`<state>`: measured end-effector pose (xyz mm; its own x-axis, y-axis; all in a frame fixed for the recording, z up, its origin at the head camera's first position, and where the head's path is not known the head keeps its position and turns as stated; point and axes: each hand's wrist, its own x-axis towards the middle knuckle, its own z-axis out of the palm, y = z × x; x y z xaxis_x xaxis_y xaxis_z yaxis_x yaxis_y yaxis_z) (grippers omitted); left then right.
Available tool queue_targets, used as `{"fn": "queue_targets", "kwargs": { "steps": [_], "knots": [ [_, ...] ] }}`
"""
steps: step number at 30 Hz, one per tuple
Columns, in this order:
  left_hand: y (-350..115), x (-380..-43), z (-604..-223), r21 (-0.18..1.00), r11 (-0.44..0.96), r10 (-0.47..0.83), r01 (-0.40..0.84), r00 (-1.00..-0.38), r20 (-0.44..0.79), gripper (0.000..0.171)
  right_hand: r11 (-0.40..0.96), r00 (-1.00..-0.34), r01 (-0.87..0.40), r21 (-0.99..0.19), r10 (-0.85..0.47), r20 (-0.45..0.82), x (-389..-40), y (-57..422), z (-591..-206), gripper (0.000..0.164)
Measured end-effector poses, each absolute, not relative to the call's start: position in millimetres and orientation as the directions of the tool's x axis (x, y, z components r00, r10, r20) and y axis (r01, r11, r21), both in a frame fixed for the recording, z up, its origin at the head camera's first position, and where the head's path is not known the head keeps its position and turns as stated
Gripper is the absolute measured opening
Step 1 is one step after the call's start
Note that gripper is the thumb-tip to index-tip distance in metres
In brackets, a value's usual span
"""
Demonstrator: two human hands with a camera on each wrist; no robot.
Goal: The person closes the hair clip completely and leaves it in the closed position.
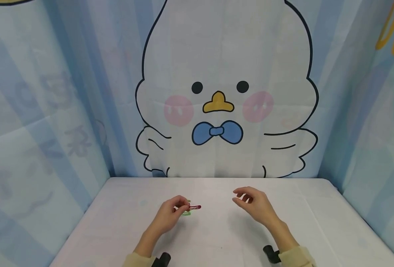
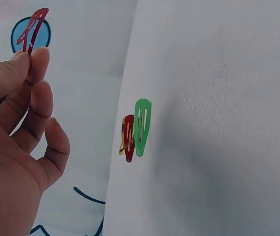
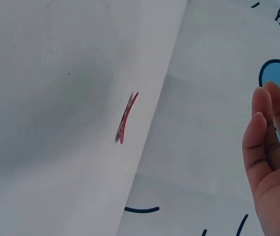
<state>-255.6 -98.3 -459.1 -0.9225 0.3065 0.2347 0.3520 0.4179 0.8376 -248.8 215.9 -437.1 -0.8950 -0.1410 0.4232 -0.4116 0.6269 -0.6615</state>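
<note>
My left hand (image 1: 170, 215) pinches a dark red snap hair clip (image 1: 195, 207) between thumb and index finger. In the left wrist view that hair clip points upward from the fingertips, its two metal strips spread apart. On the white table near that hand lie a green hair clip (image 2: 142, 128), a red one (image 2: 128, 137) partly beneath it, and a yellow edge beside them. My right hand (image 1: 255, 204) hovers over the table with loosely bent fingers and nothing in them. The right wrist view shows another red hair clip (image 3: 126, 118), seen edge-on at the table.
The white tabletop (image 1: 213, 241) ends at the back against a curtain (image 1: 223, 55) printed with a cartoon bird. More curtains hang on the left (image 1: 33, 148) and right. Each wrist wears a black camera mount (image 1: 271, 254) by a yellow sleeve (image 1: 297, 256).
</note>
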Motion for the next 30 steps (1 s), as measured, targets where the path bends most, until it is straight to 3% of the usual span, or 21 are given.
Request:
{"fn": "queue_targets", "kwargs": {
  "steps": [15, 30],
  "knots": [
    [-74.2, -254.8, -449.4, 0.863, 0.344, 0.345, 0.371, -0.904, 0.252, 0.004, 0.573, -0.879, -0.461, -0.677, -0.188, 0.439, -236.2, 198.7, -430.8, 0.026],
    [-59.3, -248.0, -447.7, 0.864, 0.318, 0.380, 0.391, -0.887, 0.262, 0.004, 0.470, -0.822, -0.568, -0.676, -0.273, 0.500, -230.5, 170.9, -439.8, 0.017]
  ]
}}
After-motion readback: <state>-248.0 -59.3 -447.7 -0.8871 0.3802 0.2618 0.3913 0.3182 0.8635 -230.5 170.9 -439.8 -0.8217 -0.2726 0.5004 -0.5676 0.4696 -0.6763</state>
